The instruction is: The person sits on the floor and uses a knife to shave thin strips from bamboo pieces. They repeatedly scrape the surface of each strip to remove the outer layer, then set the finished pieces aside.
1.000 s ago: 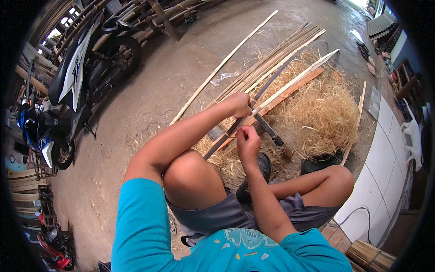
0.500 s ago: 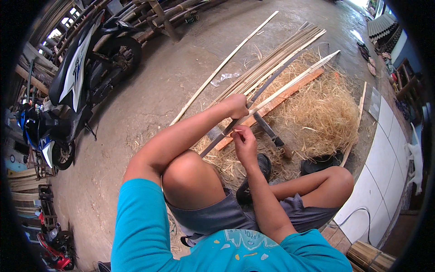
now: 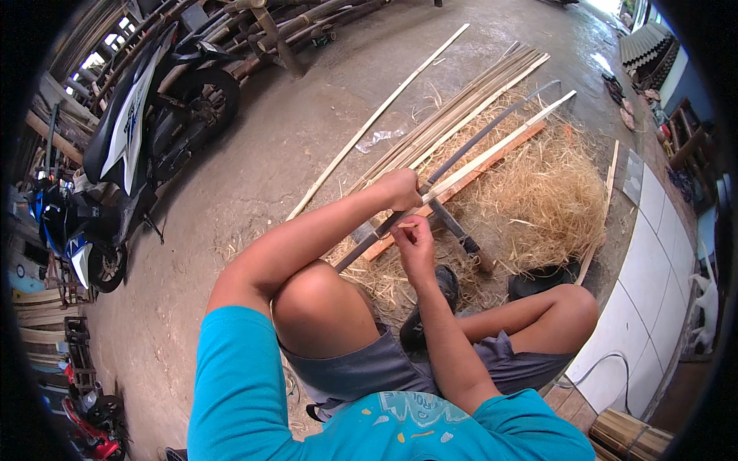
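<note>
My left hand (image 3: 401, 189) is closed in a fist around a long, dark, narrow bar (image 3: 469, 144). The bar runs from beside my left knee past the fist and thins into a curved tip at the far end. Close against the same fist lies a pale bamboo strip (image 3: 507, 144); whether these fingers grip it too is hidden. Just below, my right hand (image 3: 415, 240) pinches the strip's near end between thumb and fingers. An orange-brown board (image 3: 496, 157) slants beneath the strip, next to a dark, wood-ended piece (image 3: 461, 234).
A heap of fine shavings (image 3: 546, 192) spreads to the right. Beyond my hands lies a bundle of bamboo strips (image 3: 469, 100), with one single strip (image 3: 377, 115) left of it. A motorcycle (image 3: 146, 115) stands left; white tiles (image 3: 646, 261) edge the right side.
The dark bar's far end has swung to the right, nearer the pale strip. The strip's far tip has dropped slightly. Both hands stay almost in place, still closed.
</note>
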Motion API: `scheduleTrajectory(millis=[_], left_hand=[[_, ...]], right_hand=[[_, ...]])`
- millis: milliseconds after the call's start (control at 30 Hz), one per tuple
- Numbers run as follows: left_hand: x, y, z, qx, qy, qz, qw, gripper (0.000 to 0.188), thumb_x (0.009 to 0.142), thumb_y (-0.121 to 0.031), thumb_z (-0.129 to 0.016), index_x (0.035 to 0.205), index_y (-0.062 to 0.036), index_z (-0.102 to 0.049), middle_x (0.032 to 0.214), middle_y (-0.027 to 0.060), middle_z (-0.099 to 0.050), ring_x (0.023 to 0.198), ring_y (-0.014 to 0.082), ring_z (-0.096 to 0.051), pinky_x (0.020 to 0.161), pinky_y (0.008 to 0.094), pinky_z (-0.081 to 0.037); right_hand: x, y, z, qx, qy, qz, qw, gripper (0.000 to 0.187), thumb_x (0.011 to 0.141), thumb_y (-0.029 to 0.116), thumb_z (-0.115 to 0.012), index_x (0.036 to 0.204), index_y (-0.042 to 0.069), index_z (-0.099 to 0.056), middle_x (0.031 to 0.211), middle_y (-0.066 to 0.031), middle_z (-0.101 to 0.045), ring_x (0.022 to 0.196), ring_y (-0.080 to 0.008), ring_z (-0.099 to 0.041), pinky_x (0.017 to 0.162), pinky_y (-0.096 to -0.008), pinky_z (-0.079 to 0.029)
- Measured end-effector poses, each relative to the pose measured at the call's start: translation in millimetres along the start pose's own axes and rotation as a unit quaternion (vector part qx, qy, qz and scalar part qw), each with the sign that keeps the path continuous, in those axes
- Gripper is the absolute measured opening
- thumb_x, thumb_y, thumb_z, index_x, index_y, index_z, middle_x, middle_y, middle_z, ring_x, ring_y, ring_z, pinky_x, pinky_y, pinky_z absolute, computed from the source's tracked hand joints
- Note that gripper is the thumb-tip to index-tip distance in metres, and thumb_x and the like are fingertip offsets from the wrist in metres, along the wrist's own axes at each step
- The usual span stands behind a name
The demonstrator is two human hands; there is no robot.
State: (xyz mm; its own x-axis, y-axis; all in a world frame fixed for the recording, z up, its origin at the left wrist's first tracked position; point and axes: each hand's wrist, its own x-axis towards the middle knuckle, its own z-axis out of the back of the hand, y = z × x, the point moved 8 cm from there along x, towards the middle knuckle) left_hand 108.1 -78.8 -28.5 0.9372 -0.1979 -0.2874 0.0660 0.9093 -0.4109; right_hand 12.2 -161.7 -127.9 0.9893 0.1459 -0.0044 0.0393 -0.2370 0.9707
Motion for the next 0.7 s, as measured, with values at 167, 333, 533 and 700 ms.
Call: scheduleTrajectory(millis=[167, 333, 533, 700], left_hand=[[-10.9, 15.1, -10.1, -0.084, 0.039, -0.009, 0.996, 0.041, 0.084, -0.026, -0.076, 0.113, 0.0025, -0.072, 0.103, 0.0185, -0.073, 0.094, 0.0302, -0.071, 0.084, 0.0415, -0.055], [-33.0, 46.7, -13.5, -0.33, 0.004, 0.038, 0.943, 0.045, 0.099, -0.035, -0.065, 0.115, 0.0067, -0.069, 0.101, 0.0121, -0.071, 0.09, 0.0182, -0.066, 0.079, 0.0348, -0.055], [-71.7, 59.8, -30.5, -0.373, 0.049, 0.04, 0.926, 0.042, 0.101, -0.038, -0.063, 0.113, 0.0018, -0.07, 0.089, 0.0035, -0.067, 0.08, 0.0094, -0.058, 0.072, 0.0301, -0.05], [-84.4, 72.9, -44.2, -0.493, 0.003, 0.111, 0.863, 0.033, 0.103, -0.033, -0.06, 0.095, -0.0015, -0.063, 0.085, 0.0071, -0.063, 0.074, 0.0138, -0.062, 0.055, 0.0299, -0.054]], right_hand=[[-12.8, -5.7, -13.6, 0.205, -0.01, -0.134, 0.969, 0.034, 0.095, 0.007, -0.068, 0.123, 0.011, -0.05, 0.091, -0.001, -0.061, 0.084, -0.0114, -0.06, 0.076, -0.0295, -0.052], [-1.9, -7.4, -14.5, 0.308, 0.043, -0.196, 0.93, 0.032, 0.096, 0.005, -0.065, 0.122, 0.015, -0.049, 0.091, 0.0028, -0.06, 0.081, -0.0089, -0.06, 0.074, -0.0275, -0.055], [3.0, 3.2, -20.2, 0.341, 0.015, -0.184, 0.922, 0.023, 0.1, 0.015, -0.064, 0.119, 0.017, -0.051, 0.089, 0.0041, -0.061, 0.077, -0.008, -0.06, 0.071, -0.0277, -0.055], [9.3, -9.8, -27.0, 0.3, -0.017, -0.214, 0.929, 0.015, 0.102, 0.028, -0.062, 0.112, 0.017, -0.056, 0.084, 0.0054, -0.059, 0.071, -0.0065, -0.055, 0.063, -0.0255, -0.048]])
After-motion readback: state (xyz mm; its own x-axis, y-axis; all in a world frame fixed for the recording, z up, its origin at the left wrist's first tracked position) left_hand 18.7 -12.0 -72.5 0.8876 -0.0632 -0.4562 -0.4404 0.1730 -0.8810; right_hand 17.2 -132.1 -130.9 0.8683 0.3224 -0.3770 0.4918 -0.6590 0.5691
